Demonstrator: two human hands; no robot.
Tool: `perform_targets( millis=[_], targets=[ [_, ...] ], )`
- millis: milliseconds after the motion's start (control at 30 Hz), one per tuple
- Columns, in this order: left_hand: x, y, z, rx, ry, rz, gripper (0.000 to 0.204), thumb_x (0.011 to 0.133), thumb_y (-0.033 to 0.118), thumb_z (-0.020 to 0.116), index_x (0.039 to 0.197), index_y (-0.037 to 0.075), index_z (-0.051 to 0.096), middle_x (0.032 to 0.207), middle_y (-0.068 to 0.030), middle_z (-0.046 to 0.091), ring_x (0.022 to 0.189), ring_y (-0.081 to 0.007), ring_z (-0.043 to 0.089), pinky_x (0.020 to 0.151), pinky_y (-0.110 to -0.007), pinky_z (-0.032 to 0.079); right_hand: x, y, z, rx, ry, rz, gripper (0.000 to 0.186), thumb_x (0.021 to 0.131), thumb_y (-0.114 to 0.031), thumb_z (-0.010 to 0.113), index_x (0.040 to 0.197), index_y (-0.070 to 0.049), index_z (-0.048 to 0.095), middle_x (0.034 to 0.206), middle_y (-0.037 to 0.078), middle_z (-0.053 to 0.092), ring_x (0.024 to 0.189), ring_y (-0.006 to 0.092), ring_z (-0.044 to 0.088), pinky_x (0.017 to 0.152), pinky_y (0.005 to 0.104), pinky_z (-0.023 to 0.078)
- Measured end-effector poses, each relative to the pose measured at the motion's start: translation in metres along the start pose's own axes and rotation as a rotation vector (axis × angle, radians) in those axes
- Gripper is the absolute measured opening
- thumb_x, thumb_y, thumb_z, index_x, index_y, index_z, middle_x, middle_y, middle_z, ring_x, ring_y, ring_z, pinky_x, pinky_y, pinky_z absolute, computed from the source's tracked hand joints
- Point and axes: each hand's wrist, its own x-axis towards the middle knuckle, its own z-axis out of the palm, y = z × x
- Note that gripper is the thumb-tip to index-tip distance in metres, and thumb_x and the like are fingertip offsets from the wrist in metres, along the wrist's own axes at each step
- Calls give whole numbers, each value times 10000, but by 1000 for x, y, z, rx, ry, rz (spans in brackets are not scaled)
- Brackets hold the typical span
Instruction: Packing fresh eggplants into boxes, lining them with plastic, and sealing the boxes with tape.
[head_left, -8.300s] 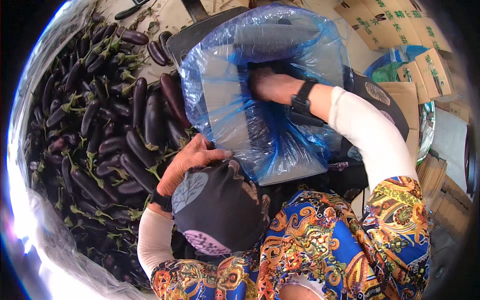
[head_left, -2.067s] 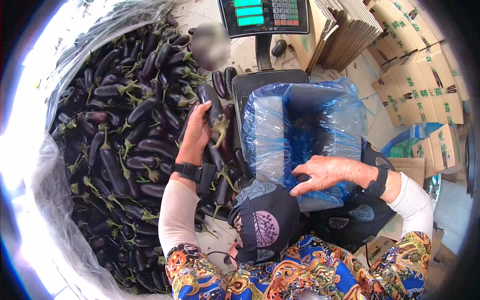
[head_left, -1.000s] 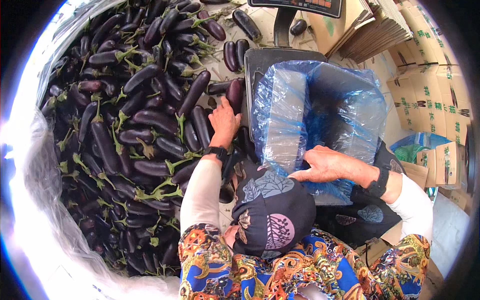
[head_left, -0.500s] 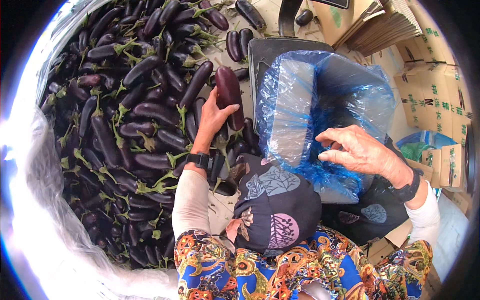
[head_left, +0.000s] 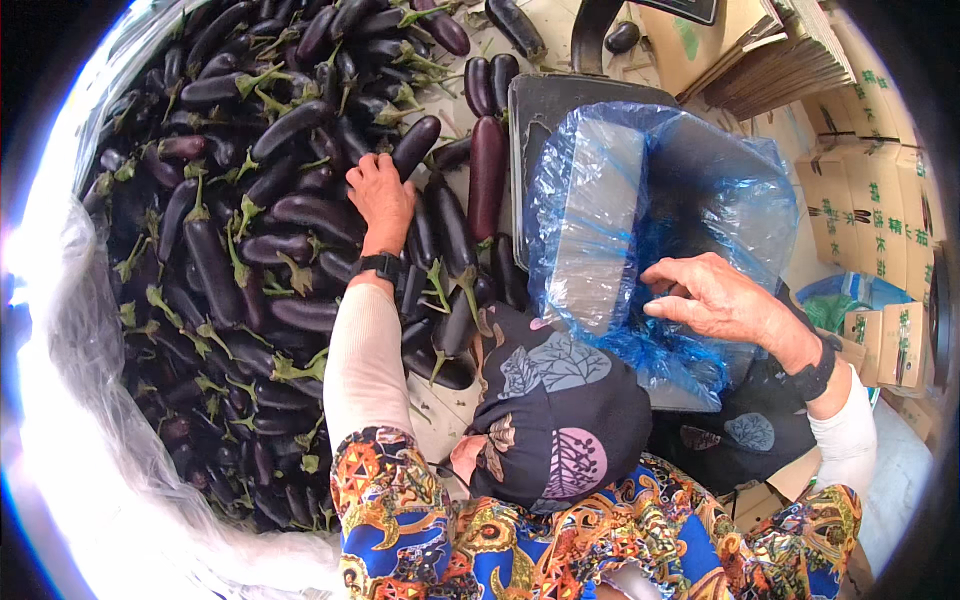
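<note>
The left hand (head_left: pixel 382 200) lay over one end of a smooth, glossy, dark purple eggplant (head_left: pixel 418 142), grip unclear; the right hand (head_left: pixel 718 298), half-curled, empty, hovered over blue plastic (head_left: pixel 590 225).

The left hand (head_left: pixel 381 197) is over a big pile of eggplants (head_left: pixel 210 270), and its fingers touch one dark eggplant (head_left: pixel 417 145); whether they grip it, I cannot tell. To the right of it, a reddish eggplant (head_left: pixel 487 180) lies beside a black platform (head_left: pixel 590 89). On this platform stands a box (head_left: pixel 597 225), which is covered inside and over the rim with blue plastic film (head_left: pixel 755 165). The right hand (head_left: pixel 722 300) is above the box, holding nothing, with thumb and fingers apart. Behind the box are folded cardboard sheets (head_left: pixel 785 82), and printed cartons (head_left: pixel 865 205) stand at the right.
</note>
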Motion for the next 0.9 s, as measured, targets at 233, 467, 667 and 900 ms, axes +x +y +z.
perform_targets(
  millis=[233,467,667,900],
  targets=[
    [26,-25,-17,-270,93,46,454,698,286,763,1022,-12,653,950,-199,619,880,-341,601,817,-399,476,-7,-8,-28,253,253,24,324,875,-218,645,1099,12,603,898,94,678,819,132,632,731,289,509],
    [17,118,-191,-1516,-258,-92,383,895,299,632,1099,-23,595,894,-21,640,770,-69,584,665,-185,449,24,-57,-49,456,538,-300,454,931,-365,556,1246,-38,547,1075,71,612,868,163,597,777,262,478],
    [0,188,-233,-1140,-594,593,643,814,323,739,1290,-39,504,1072,-102,632,954,-136,588,882,-268,459,1,-56,-65,1019,415,-368,394,914,-325,593,1115,11,555,945,101,654,888,197,650,839,323,511],
    [-18,56,-142,-1324,-419,-253,323,937,250,580,1177,34,603,916,-44,662,769,-83,604,661,-199,478,-36,-5,-33,872,262,192,476,853,-385,670,1037,33,536,869,110,641,749,168,657,655,292,557]
  ],
)
